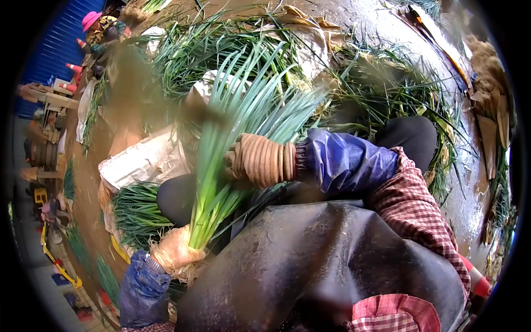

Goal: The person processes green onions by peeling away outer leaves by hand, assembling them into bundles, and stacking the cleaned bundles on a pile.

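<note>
My left grip is closed around the pale lower stems of the long green-leaved bunch, just above a tangle of roots. The right grip, in a ribbed glove, is curled against the leaves farther up; I can't tell how far it is closed, or whether it has hold of any.

If the left fingers slacken, I'd expect stems to slip out, since the bunch is loose and top-heavy, its leaves fanning well beyond the right grip. Squeezing too hard there could crease or snap leaves. Those spilling behind the right glove could snag on its cuff or the blue sleeve.

Just beyond the left grip, a dark knee stands in the way, with another green bunch beside it. A pale sack lies past that knee. Ahead of the right grip, loose greens could tangle with the leaf tips. The dark apron bulges close on the near side, and blur hides part of the leaves.
</note>
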`<state>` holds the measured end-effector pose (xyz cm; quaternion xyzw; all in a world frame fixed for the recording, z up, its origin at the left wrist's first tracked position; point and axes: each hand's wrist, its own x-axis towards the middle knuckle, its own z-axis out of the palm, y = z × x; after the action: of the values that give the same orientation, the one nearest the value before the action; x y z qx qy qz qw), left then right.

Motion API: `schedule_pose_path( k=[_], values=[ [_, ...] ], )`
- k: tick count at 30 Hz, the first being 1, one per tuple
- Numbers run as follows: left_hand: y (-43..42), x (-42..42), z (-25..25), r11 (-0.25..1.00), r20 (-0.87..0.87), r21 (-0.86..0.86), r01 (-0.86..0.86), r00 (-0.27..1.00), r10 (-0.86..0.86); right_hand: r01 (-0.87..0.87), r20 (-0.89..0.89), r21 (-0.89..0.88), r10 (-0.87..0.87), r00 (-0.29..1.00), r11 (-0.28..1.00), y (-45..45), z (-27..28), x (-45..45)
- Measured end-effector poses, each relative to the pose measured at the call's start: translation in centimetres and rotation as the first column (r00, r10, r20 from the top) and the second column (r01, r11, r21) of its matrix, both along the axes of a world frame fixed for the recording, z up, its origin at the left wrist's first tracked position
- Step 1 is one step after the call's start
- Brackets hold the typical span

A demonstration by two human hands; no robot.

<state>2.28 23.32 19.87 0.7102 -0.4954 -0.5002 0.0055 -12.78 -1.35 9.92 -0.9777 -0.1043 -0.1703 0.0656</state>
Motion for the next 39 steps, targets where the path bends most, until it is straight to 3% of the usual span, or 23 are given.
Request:
schedule_pose_path(
  k=[2, 4, 6, 8, 9, 11, 13, 14, 18, 20, 21, 22, 23, 25, 27, 28, 30, 31, 32, 34, 36, 37, 39],
  values=[
    [0.2, 0.0, 0.1, 1.0, 0.006, 0.002, 0.006, 1.0, -0.006, -0.086, 0.168, 0.051, 0.076, 0.983, 0.995, 0.1, 1.5, -0.6],
    [0.3, 0.0, 0.1, 1.0, 0.012, -0.002, 0.008, 1.0, -0.008, -0.077, 0.167, 0.024, 0.072, 0.983, 0.997, 0.1, 2.4, -1.0],
    [0.7, 0.2, -0.1, 1.0, 0.034, 0.012, 0.015, 0.999, -0.015, -0.083, -0.172, 0.074, 0.094, 0.981, 0.994, 0.1, 2.9, -1.2],
    [1.0, 0.3, 0.0, 1.0, 0.056, 0.027, 0.014, 0.998, -0.016, -0.104, -0.198, 0.17, 0.137, 0.971, 0.98, -1.5, -1.0, -0.2],
    [1.1, 0.3, 0.2, 0.999, 0.065, 0.028, 0.041, 0.997, -0.042, -0.101, -0.069, 0.339, 0.132, 0.989, 0.936, -2.7, -4.5, 0.2],
    [1.3, 0.0, 0.3, 0.998, 0.069, 0.031, 0.061, 0.996, -0.063, 0.038, -0.254, 0.533, 0.118, 0.96, 0.845, -4.0, -1.8, -0.9],
    [1.6, -0.5, 0.2, 0.998, 0.023, -0.032, -0.045, 0.999, 0.046, -0.04, -0.117, 0.525, 0.118, 0.986, 0.85, -5.1, -2.2, -2.2],
    [1.4, -0.7, 0.3, 0.998, 0.02, -0.032, -0.054, 0.998, 0.054, 0.048, -0.22, 0.602, 0.107, 0.97, 0.797, -4.9, -0.3, -3.0],
    [0.9, -0.5, 0.6, 0.999, 0.093, 0.014, 0.032, 0.995, -0.034, 0.155, -0.297, 0.709, 0.092, 0.95, 0.688, -5.0, 0.7, -4.5],
    [0.9, -0.6, 0.7, 0.999, 0.08, -0.006, 0.033, 0.996, -0.032, 0.133, -0.252, 0.823, 0.146, 0.957, 0.552, -5.1, 0.2, -4.9],
    [1.1, -0.5, 0.6, 1.0, 0.078, -0.004, 0.031, 0.996, -0.03, 0.346, -0.423, 0.881, 0.21, 0.881, 0.324, -4.9, 1.7, -5.3],
    [1.5, -0.3, 0.4, 0.999, 0.084, -0.015, 0.038, 0.996, -0.036, -0.266, 0.332, 0.925, 0.237, 0.913, -0.27, -6.6, -5.0, -3.5],
    [1.8, 0.1, 0.2, 0.999, 0.089, -0.027, 0.045, 0.995, -0.043, 0.247, -0.252, 0.947, -0.001, 0.968, 0.205, -9.8, -2.0, -6.1],
    [2.7, 0.8, 0.5, 0.998, 0.095, -0.019, 0.066, 0.993, -0.064, 0.415, -0.42, 0.904, -0.417, 0.806, -0.109, -15.1, -4.2, -8.0],
    [4.5, 1.3, 0.0, 0.995, 0.009, -0.095, 0.016, 1.0, -0.015, 0.777, -0.563, 0.622, -0.637, 0.527, 0.094, -20.0, -4.3, -12.3],
    [5.3, 2.0, -0.4, 0.995, 0.008, -0.097, -0.007, 1.0, 0.008, 0.783, -0.31, -0.133, -0.776, 0.549, 0.607, -25.6, -9.5, -15.6],
    [6.4, 3.4, -0.9, 0.953, -0.411, 0.211, -0.216, 0.865, 0.287, 0.906, -0.308, 0.132, -0.853, 0.422, 0.402, -26.7, -10.2, -20.1],
    [7.1, 3.1, -1.2, 0.88, -0.618, 0.175, -0.442, 0.646, 0.448, 0.919, -0.25, 0.082, -0.885, 0.393, 0.385, -26.2, -10.0, -20.4],
    [7.8, 4.3, -1.7, 0.89, -0.639, 0.201, -0.409, 0.634, 0.436, 0.928, -0.188, 0.039, -0.909, 0.371, 0.371, -24.8, -8.5, -20.1],
    [5.8, 3.2, 1.5, 0.763, -0.749, 0.243, -0.599, 0.384, 0.54, 0.953, -0.161, 0.005, -0.94, 0.299, 0.303, -21.2, -4.5, -17.2],
    [6.2, 4.9, 1.9, 0.787, -0.87, 0.12, -0.605, 0.317, 0.376, 0.77, -0.225, 0.446, -0.776, 0.59, 0.456, -26.2, -9.8, -17.9],
    [5.9, 5.4, 2.1, 0.732, -0.9, 0.067, -0.678, 0.276, 0.338, 0.682, -0.361, 0.679, -0.687, 0.631, 0.271, -22.2, -6.4, -14.5],
    [4.6, 5.9, 3.2, 0.604, -0.938, -0.028, -0.796, 0.23, 0.26, 0.592, -0.457, 0.764, -0.432, 0.777, 0.257, -17.5, -1.9, -9.6]
  ],
)
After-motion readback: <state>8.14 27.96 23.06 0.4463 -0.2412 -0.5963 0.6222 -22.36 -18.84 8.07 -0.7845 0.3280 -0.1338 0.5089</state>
